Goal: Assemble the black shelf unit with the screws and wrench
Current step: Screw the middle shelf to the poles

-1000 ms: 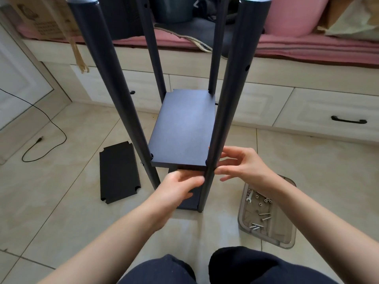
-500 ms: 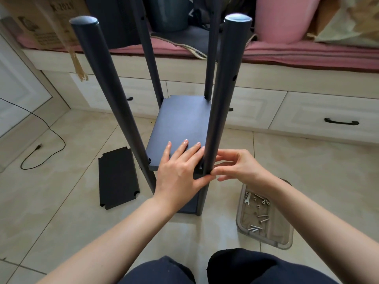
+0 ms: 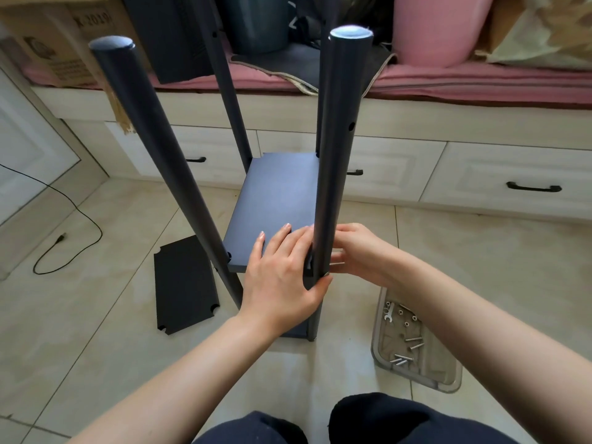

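- The black shelf unit (image 3: 278, 200) stands upright on the tiled floor (image 3: 480, 267) straight ahead of me, four dark poles rising round one shelf board.
- My left hand (image 3: 282, 277) lies flat on the near right corner of that shelf board (image 3: 275, 200), fingers straight and spread on its top, thumb reaching round the near right pole (image 3: 336, 155).
- My right hand (image 3: 355, 251) is just right of the same pole, level with the board. Its fingers point in at the pole and touch it, and something thin and pale sits between their tips. I cannot tell whether they pinch it.
- A spare black board (image 3: 184, 286) lies flat on the floor left of the shelf unit, near its near left pole (image 3: 160, 149).
- A clear tray (image 3: 448, 384) sits on the floor right of the unit, below my right wrist. In it are loose screws (image 3: 413, 342), small nuts and a little wrench (image 3: 387, 317).
- A black cable (image 3: 73, 232) trails over the floor far left of the unit.
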### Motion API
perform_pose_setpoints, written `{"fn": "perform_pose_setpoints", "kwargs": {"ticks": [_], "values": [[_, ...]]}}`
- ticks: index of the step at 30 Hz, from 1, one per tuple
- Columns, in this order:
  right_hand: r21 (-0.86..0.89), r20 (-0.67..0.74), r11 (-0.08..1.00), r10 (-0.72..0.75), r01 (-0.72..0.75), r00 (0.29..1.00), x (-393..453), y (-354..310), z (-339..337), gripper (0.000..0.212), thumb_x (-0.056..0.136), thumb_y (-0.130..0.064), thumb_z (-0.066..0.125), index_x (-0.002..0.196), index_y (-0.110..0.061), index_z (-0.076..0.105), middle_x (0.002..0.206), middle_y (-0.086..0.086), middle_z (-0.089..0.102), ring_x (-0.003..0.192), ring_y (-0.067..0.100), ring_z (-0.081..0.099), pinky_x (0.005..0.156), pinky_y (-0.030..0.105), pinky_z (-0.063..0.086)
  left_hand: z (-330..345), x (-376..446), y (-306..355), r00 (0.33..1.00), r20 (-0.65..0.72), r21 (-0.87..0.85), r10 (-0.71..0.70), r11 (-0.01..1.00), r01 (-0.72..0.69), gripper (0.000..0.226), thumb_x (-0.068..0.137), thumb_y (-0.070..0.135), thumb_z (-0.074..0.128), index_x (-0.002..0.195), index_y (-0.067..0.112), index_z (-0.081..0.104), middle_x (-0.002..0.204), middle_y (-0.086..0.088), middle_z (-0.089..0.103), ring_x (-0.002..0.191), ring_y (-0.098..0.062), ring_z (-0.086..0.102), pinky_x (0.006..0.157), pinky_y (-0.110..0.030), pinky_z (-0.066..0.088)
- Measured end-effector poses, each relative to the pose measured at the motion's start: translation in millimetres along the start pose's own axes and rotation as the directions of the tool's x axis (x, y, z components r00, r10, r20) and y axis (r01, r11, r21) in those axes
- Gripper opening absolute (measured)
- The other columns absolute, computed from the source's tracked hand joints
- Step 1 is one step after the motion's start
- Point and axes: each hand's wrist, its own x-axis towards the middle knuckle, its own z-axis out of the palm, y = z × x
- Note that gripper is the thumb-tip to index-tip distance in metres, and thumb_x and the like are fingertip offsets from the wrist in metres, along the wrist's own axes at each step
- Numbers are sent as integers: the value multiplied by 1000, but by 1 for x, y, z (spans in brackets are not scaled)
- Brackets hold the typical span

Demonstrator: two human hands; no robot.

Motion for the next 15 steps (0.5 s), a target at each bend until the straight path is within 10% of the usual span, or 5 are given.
{"fn": "perform_pose_setpoints", "kwargs": {"ticks": [7, 15], "values": [[-80, 1, 996, -47, 47, 999, 0, 3, -2, 34, 100, -38, 56, 117, -10, 64, 100, 7, 74, 89, 28, 74, 73, 36, 55, 4, 3, -3, 995, 91, 198, -35, 980, 17, 78, 94, 70, 31, 161, 34, 12, 169, 12, 10, 156, -16, -3, 125, -49, -3], [127, 44, 989, -80, 74, 996, -9, 9, -2, 32, 103, -28, 51, 123, -9, 66, 118, 16, 70, 99, 35, 71, 78, 35, 57, 8, 2, -4, 993, 111, 242, -31, 970, 3, 75, 97, 69, 20, 161, 33, 11, 168, 12, 11, 157, -17, -1, 126, -45, 2]]}}
